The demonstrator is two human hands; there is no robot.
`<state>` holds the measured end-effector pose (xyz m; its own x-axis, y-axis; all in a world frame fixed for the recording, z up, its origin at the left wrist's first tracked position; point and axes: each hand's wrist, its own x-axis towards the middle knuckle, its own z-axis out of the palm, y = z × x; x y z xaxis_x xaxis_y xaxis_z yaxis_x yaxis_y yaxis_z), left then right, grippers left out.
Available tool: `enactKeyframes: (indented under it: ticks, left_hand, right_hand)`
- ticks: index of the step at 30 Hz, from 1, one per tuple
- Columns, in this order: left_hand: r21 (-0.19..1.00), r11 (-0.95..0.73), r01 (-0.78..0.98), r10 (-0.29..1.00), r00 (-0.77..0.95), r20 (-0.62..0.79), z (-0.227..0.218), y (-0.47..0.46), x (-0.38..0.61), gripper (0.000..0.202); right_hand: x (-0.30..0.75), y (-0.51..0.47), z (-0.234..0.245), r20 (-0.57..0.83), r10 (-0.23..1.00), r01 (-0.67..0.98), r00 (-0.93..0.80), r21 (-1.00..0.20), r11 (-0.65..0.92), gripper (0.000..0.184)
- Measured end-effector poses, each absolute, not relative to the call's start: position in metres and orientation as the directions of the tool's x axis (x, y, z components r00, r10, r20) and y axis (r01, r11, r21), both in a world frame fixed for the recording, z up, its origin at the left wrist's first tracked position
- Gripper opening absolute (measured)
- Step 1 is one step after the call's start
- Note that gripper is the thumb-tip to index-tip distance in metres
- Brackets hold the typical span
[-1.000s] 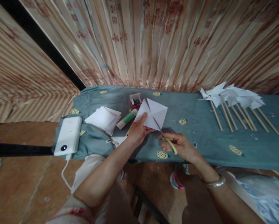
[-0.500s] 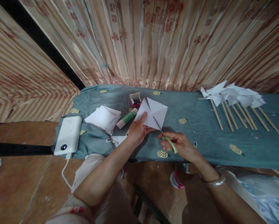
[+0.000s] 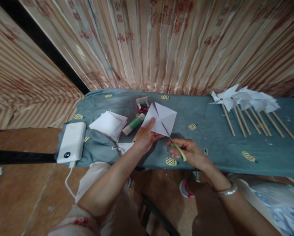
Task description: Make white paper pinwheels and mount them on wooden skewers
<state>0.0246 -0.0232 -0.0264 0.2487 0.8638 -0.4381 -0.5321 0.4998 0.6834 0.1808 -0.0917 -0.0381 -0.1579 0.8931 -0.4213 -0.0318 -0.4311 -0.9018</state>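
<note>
My left hand (image 3: 144,137) pinches the near-left edge of a creased white paper square (image 3: 161,119), thumb on top, holding it up over the blue-grey cloth (image 3: 211,144). My right hand (image 3: 187,151) is closed round the pale green handles of a pair of scissors (image 3: 174,144). The blades point up-left into the paper's lower corner, along a diagonal crease.
A stack of white paper squares (image 3: 109,125), a green glue stick (image 3: 134,124) and a small open box of pins (image 3: 142,105) lie left of the paper. A white power bank (image 3: 72,142) sits at the cloth's left end. Several finished paper pinwheels on wooden sticks (image 3: 247,108) lie at right.
The scissors and my right hand have crept slightly up-left into the paper. My left hand and the paper stay almost still.
</note>
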Motion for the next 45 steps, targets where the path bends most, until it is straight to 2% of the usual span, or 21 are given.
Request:
enactKeyframes:
  ticks: [17, 25, 29, 39, 42, 45]
  left_hand:
    - [0.680, 0.492, -0.544, 0.869, 0.252, -0.426, -0.030, -0.022, 0.024, 0.014]
    - [0.685, 0.493, -0.537, 0.868, 0.247, -0.430, -0.030, -0.020, 0.024, 0.022]
    - [0.685, 0.475, -0.552, 0.874, 0.209, -0.438, -0.027, -0.016, 0.021, 0.017]
    - [0.681, 0.430, -0.593, 0.896, 0.190, -0.400, -0.027, -0.007, 0.015, 0.018]
    - [0.690, 0.423, -0.588, 0.901, 0.188, -0.392, -0.027, -0.008, 0.017, 0.020]
    - [0.723, 0.443, -0.530, 0.895, 0.221, -0.386, -0.034, -0.016, 0.023, 0.026]
  right_hand:
    - [0.178, -0.090, -0.036, -0.443, 0.887, -0.057, -0.129, -0.890, -0.453, 0.046]
    - [0.178, -0.092, -0.040, -0.451, 0.880, -0.036, -0.149, -0.887, -0.460, 0.045]
    - [0.180, -0.094, -0.038, -0.462, 0.871, -0.032, -0.168, -0.880, -0.473, 0.047]
    - [0.211, -0.103, -0.032, -0.455, 0.863, 0.092, -0.218, -0.890, -0.446, 0.044]
    - [0.222, -0.102, -0.030, -0.434, 0.885, 0.094, -0.167, -0.901, -0.424, 0.046]
    - [0.234, -0.100, -0.033, -0.357, 0.934, 0.062, 0.000, -0.932, -0.356, 0.049]
